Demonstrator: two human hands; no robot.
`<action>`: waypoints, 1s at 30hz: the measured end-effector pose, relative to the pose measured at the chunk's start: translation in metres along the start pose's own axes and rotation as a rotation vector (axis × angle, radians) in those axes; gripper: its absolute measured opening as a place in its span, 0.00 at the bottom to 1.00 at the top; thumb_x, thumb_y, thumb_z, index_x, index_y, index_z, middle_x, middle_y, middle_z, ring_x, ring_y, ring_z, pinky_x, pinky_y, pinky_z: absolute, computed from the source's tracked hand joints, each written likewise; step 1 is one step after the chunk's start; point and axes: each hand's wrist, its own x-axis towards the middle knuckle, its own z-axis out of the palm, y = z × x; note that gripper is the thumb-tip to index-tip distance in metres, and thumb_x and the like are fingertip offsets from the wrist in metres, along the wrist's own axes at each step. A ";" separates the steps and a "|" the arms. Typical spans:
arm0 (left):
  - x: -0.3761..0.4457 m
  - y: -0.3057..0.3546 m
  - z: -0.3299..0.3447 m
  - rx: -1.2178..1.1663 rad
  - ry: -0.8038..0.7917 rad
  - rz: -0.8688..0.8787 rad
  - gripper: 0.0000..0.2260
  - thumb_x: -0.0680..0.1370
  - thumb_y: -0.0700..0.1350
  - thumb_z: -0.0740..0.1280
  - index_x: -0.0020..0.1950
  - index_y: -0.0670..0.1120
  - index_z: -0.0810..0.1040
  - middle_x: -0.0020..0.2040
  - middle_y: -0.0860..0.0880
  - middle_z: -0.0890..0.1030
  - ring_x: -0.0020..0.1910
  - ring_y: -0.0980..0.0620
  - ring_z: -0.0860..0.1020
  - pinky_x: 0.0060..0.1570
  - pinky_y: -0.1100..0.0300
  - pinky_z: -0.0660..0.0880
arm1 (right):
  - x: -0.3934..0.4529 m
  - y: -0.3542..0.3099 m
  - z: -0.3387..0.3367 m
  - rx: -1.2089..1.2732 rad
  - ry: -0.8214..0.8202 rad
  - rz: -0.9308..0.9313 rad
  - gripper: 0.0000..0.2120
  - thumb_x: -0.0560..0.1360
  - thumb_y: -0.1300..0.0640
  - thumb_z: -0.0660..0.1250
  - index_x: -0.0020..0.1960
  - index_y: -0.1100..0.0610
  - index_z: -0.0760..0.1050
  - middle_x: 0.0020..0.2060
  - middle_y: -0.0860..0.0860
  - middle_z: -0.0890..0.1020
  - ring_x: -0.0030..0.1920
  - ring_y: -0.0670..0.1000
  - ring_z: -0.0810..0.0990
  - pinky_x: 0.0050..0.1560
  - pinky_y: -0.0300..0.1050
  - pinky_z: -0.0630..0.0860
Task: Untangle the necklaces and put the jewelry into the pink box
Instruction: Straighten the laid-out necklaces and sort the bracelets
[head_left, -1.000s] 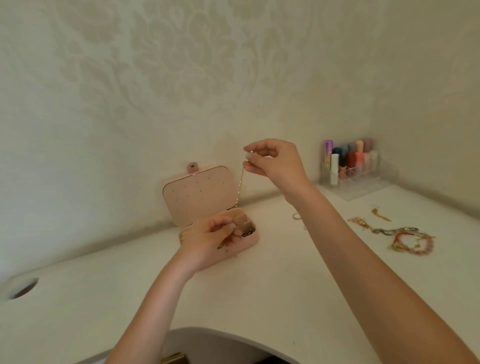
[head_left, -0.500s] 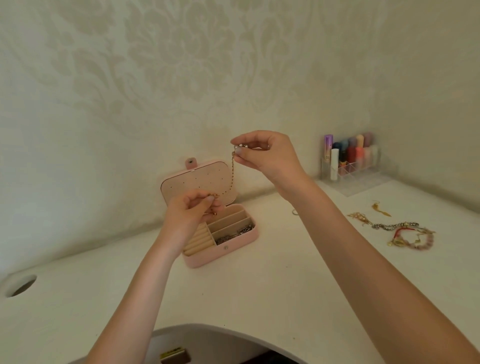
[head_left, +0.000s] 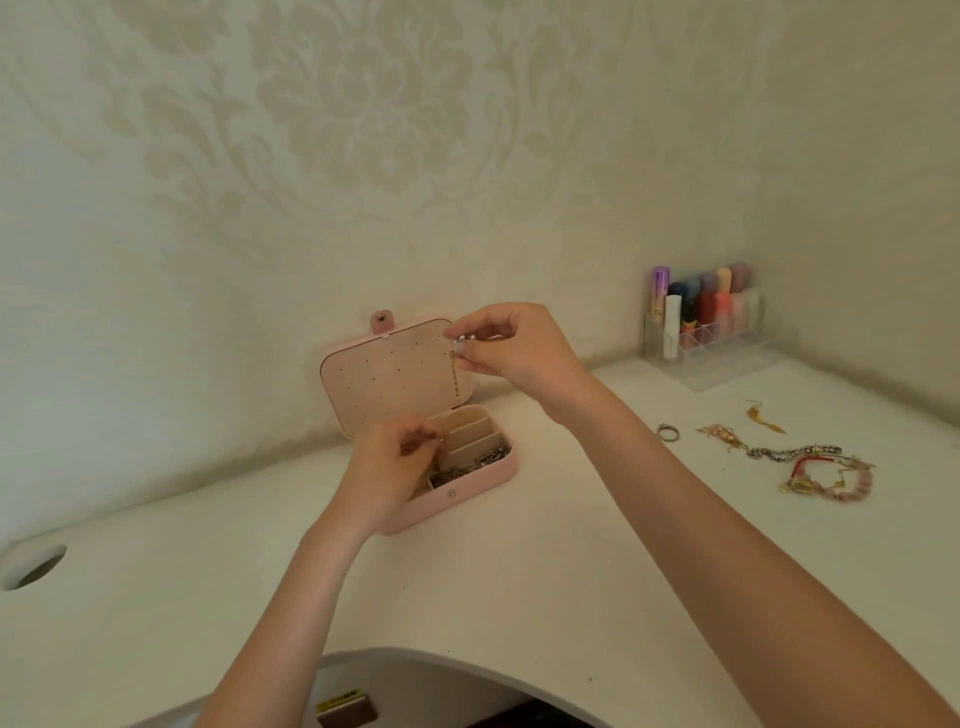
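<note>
The pink box (head_left: 470, 491) stands open on the white desk, its lid (head_left: 387, 379) tilted up against the wall. A dark silvery chain lies in its front compartment (head_left: 472, 465). My right hand (head_left: 511, 348) pinches the top end of a thin gold chain (head_left: 455, 382) with small pearls, and the chain hangs down toward the box. My left hand (head_left: 389, 467) hovers blurred over the box's left half, fingers curled at the chain's lower end. A tangle of necklaces and bracelets (head_left: 810, 465) lies on the desk to the right.
A clear organiser (head_left: 717, 332) with coloured cosmetic tubes stands in the back right corner. A ring (head_left: 668, 432) and a gold earring (head_left: 763, 417) lie near the tangle. A round cable hole (head_left: 36, 566) is at the desk's left edge. The desk's curved front cut-out is below.
Both hands have come down toward the box. The left hand dropped from in front of the lid to over the compartments, and the chain now hangs straighter.
</note>
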 end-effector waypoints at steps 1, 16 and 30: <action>-0.001 -0.001 0.000 0.016 -0.022 0.000 0.14 0.74 0.31 0.64 0.49 0.48 0.79 0.42 0.52 0.83 0.48 0.51 0.81 0.45 0.70 0.73 | -0.001 0.002 0.001 -0.005 -0.008 0.011 0.08 0.72 0.73 0.67 0.49 0.67 0.80 0.38 0.57 0.78 0.40 0.49 0.78 0.43 0.35 0.81; -0.005 -0.011 0.007 -0.111 0.115 0.010 0.07 0.74 0.39 0.71 0.41 0.51 0.79 0.28 0.60 0.81 0.28 0.65 0.75 0.33 0.72 0.68 | 0.004 0.025 -0.023 -0.397 0.028 0.355 0.03 0.70 0.67 0.72 0.42 0.61 0.80 0.36 0.56 0.81 0.34 0.52 0.80 0.35 0.43 0.81; -0.012 -0.021 0.013 0.145 0.170 0.182 0.13 0.70 0.34 0.70 0.41 0.52 0.80 0.37 0.57 0.81 0.40 0.62 0.78 0.39 0.75 0.70 | 0.000 0.035 -0.017 -0.843 -0.134 0.408 0.03 0.72 0.62 0.70 0.42 0.56 0.80 0.33 0.53 0.79 0.36 0.51 0.78 0.28 0.36 0.70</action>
